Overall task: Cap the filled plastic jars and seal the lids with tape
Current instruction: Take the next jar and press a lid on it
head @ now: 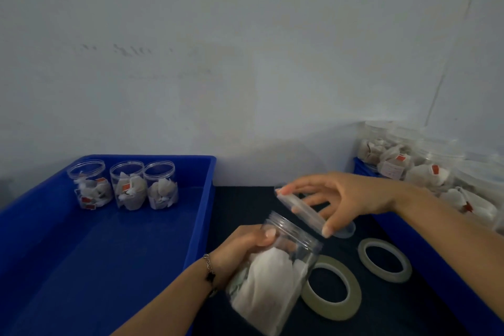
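A clear plastic jar (pixel 275 275) packed with white sachets tilts above the dark bench (pixel 381 305), its threaded mouth open. The left hand (pixel 240 251) grips the jar's side. Just above the jar's mouth, the right hand (pixel 335 199) holds a clear lid (pixel 300 210) by its rim, tilted and not yet seated. Two tape rolls (pixel 331 288) lie flat right of the jar. Left of the jar, a blue tray (pixel 109 254) holds three uncapped jars (pixel 125 184); right of it, more filled jars (pixel 425 169) crowd another tray.

Two tape rolls (pixel 331 288) (pixel 384 260) lay on the dark mat between the blue trays (pixel 201 215) (pixel 425 248), narrowing the passage.
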Demonstrator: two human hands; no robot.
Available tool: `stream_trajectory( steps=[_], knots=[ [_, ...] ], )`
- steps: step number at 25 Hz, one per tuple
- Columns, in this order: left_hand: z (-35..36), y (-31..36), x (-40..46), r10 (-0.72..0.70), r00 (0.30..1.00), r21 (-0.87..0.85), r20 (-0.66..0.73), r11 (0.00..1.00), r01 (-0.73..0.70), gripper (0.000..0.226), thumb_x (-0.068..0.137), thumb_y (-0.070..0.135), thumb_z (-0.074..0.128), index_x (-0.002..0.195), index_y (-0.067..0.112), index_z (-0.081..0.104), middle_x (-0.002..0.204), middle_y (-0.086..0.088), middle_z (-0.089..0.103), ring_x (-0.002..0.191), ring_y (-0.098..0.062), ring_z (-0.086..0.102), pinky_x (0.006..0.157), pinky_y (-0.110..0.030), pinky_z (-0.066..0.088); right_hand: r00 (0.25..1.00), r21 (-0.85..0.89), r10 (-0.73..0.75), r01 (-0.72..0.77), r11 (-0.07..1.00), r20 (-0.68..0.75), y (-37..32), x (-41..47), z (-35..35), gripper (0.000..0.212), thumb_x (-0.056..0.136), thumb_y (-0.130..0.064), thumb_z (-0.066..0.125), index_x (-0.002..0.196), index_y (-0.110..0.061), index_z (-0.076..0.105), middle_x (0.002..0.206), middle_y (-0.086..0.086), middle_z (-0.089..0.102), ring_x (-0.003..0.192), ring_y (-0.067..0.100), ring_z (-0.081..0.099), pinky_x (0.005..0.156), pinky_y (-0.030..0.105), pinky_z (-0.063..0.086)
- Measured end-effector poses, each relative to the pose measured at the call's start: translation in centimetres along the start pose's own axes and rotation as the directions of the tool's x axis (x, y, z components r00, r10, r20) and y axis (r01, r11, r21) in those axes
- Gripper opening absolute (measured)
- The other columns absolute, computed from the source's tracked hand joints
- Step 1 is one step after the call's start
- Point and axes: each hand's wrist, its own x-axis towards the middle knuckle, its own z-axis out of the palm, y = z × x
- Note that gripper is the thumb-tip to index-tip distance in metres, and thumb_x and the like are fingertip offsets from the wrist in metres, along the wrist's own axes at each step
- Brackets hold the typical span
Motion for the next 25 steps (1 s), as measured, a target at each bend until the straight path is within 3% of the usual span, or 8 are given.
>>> stream_trajectory(
  steps=[5,9,12,14,16,20,22,25],
  knots=[
    [0.0,0.3,-0.3,0.014,0.999,0.074,-0.043,0.997,-0.011,0.072,0.071,0.053,0.062,0.12,0.002,0.058,0.117,-0.02,0.062,0.109,-0.04,0.058,0.097,-0.046,0.047,0.998,-0.067,0.027,-0.023,0.997,0.054,-0.2,1.4,1.3,0.075,0.076,-0.006,0.074,0.134,-0.046,0.046,0.141,-0.022,0.044,0.128,0.015,0.049,0.094,0.036,0.052],
    [0.3,0.5,-0.7,-0.009,0.999,0.095,-0.052,0.995,0.014,0.081,0.05,0.063,0.078,0.109,0.009,0.064,0.103,-0.01,0.068,0.092,-0.024,0.065,0.08,-0.029,0.053,0.996,-0.118,0.089,-0.086,0.989,0.016,-0.4,1.6,1.6,0.075,0.075,-0.011,0.074,0.131,-0.053,0.046,0.138,-0.025,0.045,0.121,0.011,0.055,0.087,0.027,0.054],
    [0.5,0.5,-0.7,-0.019,0.996,0.139,-0.085,0.99,0.031,0.062,0.057,0.054,0.076,0.104,0.015,0.067,0.099,-0.005,0.071,0.089,-0.018,0.067,0.074,-0.023,0.052,0.989,-0.18,0.148,-0.144,0.973,0.008,-0.8,1.7,1.8,0.073,0.076,-0.018,0.074,0.132,-0.055,0.044,0.139,-0.024,0.044,0.115,0.005,0.058,0.082,0.022,0.054],
    [0.8,0.4,-0.7,-0.025,0.994,0.202,-0.103,0.978,0.045,0.041,0.065,0.045,0.075,0.098,0.022,0.07,0.095,0.0,0.072,0.087,-0.013,0.068,0.073,-0.02,0.051,0.967,-0.248,0.254,-0.252,0.935,-0.026,-0.9,2.2,2.3,0.064,0.079,-0.035,0.072,0.133,-0.053,0.043,0.133,-0.018,0.051,0.105,0.003,0.063,0.078,0.022,0.055],
    [1.0,0.1,-0.6,-0.028,0.991,0.33,-0.132,0.941,0.071,0.031,0.069,0.041,0.077,0.096,0.028,0.07,0.095,0.005,0.072,0.088,-0.009,0.068,0.079,-0.025,0.053,0.918,-0.342,0.375,-0.396,0.852,-0.129,-0.1,3.3,3.5,0.055,0.081,-0.063,0.056,0.131,-0.04,0.05,0.118,-0.007,0.063,0.089,0.015,0.07,0.07,0.022,0.056],
    [1.7,-0.2,-0.5,-0.034,0.993,0.452,-0.115,0.888,0.083,0.05,0.062,0.046,0.076,0.108,0.035,0.062,0.104,0.01,0.069,0.095,-0.006,0.066,0.09,-0.032,0.053,0.743,-0.39,0.593,-0.669,0.633,-0.312,1.4,4.7,6.0,0.092,0.074,-0.087,0.014,0.12,-0.019,0.055,0.087,0.01,0.072,0.062,0.021,0.071,0.067,0.027,0.058],
    [2.2,-0.1,-0.6,-0.023,0.996,0.433,-0.089,0.899,0.06,0.044,0.064,0.044,0.076,0.106,0.037,0.064,0.103,0.012,0.069,0.094,-0.004,0.066,0.087,-0.028,0.052,0.736,-0.316,0.625,-0.676,0.666,-0.258,0.7,4.2,5.2,0.104,0.062,-0.092,0.013,0.128,-0.022,0.052,0.097,0.013,0.07,0.065,0.022,0.072,0.07,0.029,0.059],
    [2.1,-0.2,-0.6,-0.003,0.988,0.386,-0.155,0.92,0.063,0.044,0.07,0.033,0.077,0.111,0.028,0.062,0.106,0.009,0.069,0.097,-0.005,0.065,0.089,-0.031,0.052,0.852,-0.296,0.493,-0.524,0.799,-0.177,-0.4,3.3,4.4,0.097,0.059,-0.092,0.025,0.14,-0.04,0.035,0.126,0.005,0.058,0.087,0.013,0.068,0.068,0.02,0.056]
  ],
)
